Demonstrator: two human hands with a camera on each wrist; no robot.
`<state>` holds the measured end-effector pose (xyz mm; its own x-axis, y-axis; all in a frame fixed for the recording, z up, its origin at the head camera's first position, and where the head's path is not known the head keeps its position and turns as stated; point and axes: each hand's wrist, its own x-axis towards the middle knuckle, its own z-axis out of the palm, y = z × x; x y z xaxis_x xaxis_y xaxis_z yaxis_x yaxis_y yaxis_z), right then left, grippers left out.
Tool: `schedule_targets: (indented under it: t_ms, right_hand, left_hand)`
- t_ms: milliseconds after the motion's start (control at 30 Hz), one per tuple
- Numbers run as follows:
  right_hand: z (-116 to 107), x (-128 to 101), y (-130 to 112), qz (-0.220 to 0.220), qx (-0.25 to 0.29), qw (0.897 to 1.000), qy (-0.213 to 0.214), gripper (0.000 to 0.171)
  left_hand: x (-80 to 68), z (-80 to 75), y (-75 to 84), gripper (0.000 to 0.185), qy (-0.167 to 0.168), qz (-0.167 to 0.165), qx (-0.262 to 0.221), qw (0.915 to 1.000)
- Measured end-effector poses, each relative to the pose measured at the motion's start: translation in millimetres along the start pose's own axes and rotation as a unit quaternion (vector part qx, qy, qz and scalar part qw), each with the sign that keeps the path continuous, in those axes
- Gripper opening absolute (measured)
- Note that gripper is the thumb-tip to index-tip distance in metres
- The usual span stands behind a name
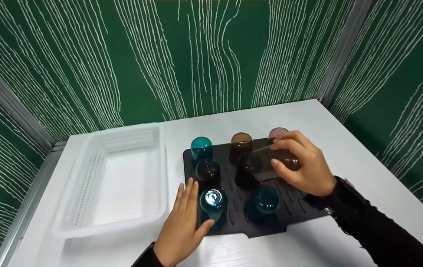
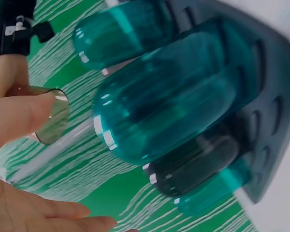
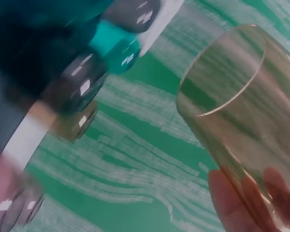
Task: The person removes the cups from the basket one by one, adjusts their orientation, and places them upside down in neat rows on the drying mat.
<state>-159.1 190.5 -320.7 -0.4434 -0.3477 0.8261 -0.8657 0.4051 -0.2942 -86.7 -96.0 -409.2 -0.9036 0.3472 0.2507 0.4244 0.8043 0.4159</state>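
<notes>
A black slotted drying mat point(image 1: 300, 211) lies on the white table and carries several upturned coloured glasses. My right hand point(image 1: 300, 167) grips a brown glass point(image 1: 271, 160) tipped on its side above the mat's right half; the same glass point(image 3: 241, 121) fills the right wrist view, mouth toward the green wall. My left hand point(image 1: 183, 222) lies flat with straight fingers on the mat's front left corner, thumb beside a teal glass point(image 1: 212, 202). That teal glass point(image 2: 169, 96) looms large in the left wrist view. Other glasses stand upside down: teal point(image 1: 201, 147), dark point(image 1: 207, 171), brown point(image 1: 241, 145), pink point(image 1: 277, 132), teal point(image 1: 266, 200).
A white perforated plastic basket point(image 1: 85, 207) sits left of the mat, nothing inside it. Green walls with white lines close in the table at the back and both sides. Bare white tabletop point(image 1: 363, 155) stretches right of the mat.
</notes>
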Motion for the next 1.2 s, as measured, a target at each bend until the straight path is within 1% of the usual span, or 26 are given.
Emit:
schedule_targets:
  t_ms: [100,200,267,333,433,533,600,667,800,900,1033,1200]
  right_hand:
    - [-8.1,-18.7,19.5,0.031,-0.047,0.998,-0.034,0.026]
    - [-14.0,-36.1,36.6,0.066,-0.091,0.991,-0.07,0.026]
    - [-16.5,-45.4,43.9,0.084,-0.121,0.985,-0.088,0.024]
    - [-17.6,-54.2,49.3,0.098,-0.159,0.978,-0.096,0.021]
    - [-16.8,-67.1,55.4,0.108,-0.208,0.967,-0.103,0.021]
    - [-13.5,-79.6,60.7,0.116,-0.242,0.956,-0.118,0.022]
    - [-10.2,-87.2,63.5,0.129,-0.257,0.948,-0.135,0.023]
    - [-7.0,-93.9,65.7,0.145,-0.269,0.94,-0.152,0.023]
    - [-2.0,-105.2,69.0,0.175,-0.284,0.926,-0.175,0.023]
    - [0.5,-112.3,71.4,0.187,-0.287,0.92,-0.19,0.023]
    - [2.6,-118.6,74.2,0.191,-0.295,0.913,-0.206,0.022]
    - [2.8,-120.7,75.0,0.187,-0.304,0.91,-0.21,0.022]
  left_hand:
    - [-2.0,9.5,-6.9,0.091,-0.009,-0.004,0.0,1.0]
    - [-3.4,16.8,-13.7,0.094,-0.026,-0.019,-0.005,0.9995]
    - [-3.8,20.9,-17.1,0.095,-0.046,-0.035,-0.014,0.9983]
    - [-3.8,24.3,-20.2,0.094,-0.062,-0.047,-0.02,0.9968]
    - [-2.8,29.5,-24.4,0.093,-0.075,-0.061,-0.024,0.995]
    - [-1.6,35.2,-29.8,0.092,-0.083,-0.069,-0.013,0.9941]
    - [-0.3,39.7,-34.1,0.092,-0.093,-0.07,0.006,0.9933]
    - [1.1,44.1,-38.8,0.093,-0.104,-0.065,0.036,0.9919]
    - [3.2,50.1,-46.5,0.093,-0.137,-0.062,0.08,0.9854]
    - [3.8,51.6,-49.0,0.093,-0.157,-0.068,0.083,0.9818]
    - [5.3,51.8,-49.1,0.093,-0.162,-0.06,0.098,0.9801]
    - [6.1,51.9,-48.9,0.093,-0.164,-0.055,0.114,0.9783]
